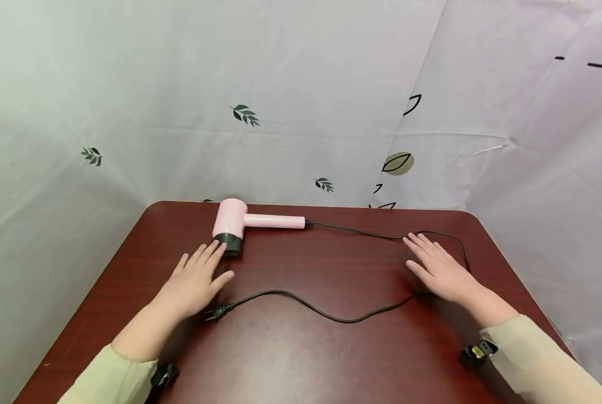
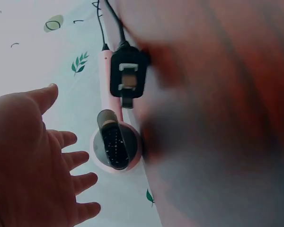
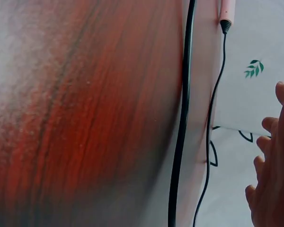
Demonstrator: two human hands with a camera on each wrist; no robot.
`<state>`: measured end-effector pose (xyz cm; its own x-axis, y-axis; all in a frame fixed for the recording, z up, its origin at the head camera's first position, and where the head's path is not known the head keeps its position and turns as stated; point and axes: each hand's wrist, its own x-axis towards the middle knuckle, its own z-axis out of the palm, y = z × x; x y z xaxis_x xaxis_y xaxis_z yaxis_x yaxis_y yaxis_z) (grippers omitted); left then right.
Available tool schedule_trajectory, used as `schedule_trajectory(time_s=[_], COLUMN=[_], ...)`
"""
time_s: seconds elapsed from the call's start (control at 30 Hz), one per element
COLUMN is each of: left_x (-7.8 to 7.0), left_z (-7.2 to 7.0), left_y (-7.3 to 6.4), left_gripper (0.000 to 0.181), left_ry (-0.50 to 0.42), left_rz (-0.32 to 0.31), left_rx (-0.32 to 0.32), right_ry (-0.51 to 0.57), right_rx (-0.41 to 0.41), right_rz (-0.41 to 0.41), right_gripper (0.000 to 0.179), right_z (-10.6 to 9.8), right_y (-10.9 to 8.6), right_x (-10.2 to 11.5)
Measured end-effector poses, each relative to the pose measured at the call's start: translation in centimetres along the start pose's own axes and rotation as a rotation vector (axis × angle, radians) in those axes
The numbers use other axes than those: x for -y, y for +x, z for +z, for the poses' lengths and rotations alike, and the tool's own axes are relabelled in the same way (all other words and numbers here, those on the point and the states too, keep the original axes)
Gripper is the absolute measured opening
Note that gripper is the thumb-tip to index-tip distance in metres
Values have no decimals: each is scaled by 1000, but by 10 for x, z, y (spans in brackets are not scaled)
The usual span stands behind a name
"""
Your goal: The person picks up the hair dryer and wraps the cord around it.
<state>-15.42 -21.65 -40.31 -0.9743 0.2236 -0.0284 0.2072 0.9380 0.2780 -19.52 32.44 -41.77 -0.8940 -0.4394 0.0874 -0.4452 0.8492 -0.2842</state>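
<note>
A pink hair dryer (image 1: 230, 217) lies near the back of the table, its dark nozzle (image 1: 229, 244) facing the front and its handle pointing right. From the handle a black cord (image 1: 351, 321) runs right, loops round and comes back to a two-pin plug (image 1: 219, 312) at the left. My left hand (image 1: 192, 286) is spread palm down, its fingertips overlapping the nozzle in the head view; in the left wrist view they stand apart from the dryer (image 2: 117, 146). With fingers extended, my right hand (image 1: 439, 272) hovers over the cord's loop at the right, holding nothing.
The reddish-brown table (image 1: 301, 365) has rounded back corners. Behind it and at both sides hangs a pale curtain (image 1: 301, 112) with leaf prints. Small black devices are strapped at both wrists, the right one (image 1: 479, 352) beside a light sleeve.
</note>
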Motion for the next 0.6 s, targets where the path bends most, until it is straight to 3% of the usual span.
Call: schedule_trajectory(time_s=[0.23, 0.4, 0.6], left_x=[8, 16, 25], left_z=[-15, -31, -42], left_y=[18, 39, 70], left_gripper=[77, 82, 87], left_ry=[-89, -220, -340], left_rz=[-33, -142, -250], left_rx=[-23, 0, 43], right_ry=[-4, -23, -88], right_rx=[-46, -15, 33], right_rz=[44, 126, 107], right_gripper=[47, 39, 37], right_z=[-4, -10, -8], right_y=[17, 38, 70], right_x=[3, 7, 7])
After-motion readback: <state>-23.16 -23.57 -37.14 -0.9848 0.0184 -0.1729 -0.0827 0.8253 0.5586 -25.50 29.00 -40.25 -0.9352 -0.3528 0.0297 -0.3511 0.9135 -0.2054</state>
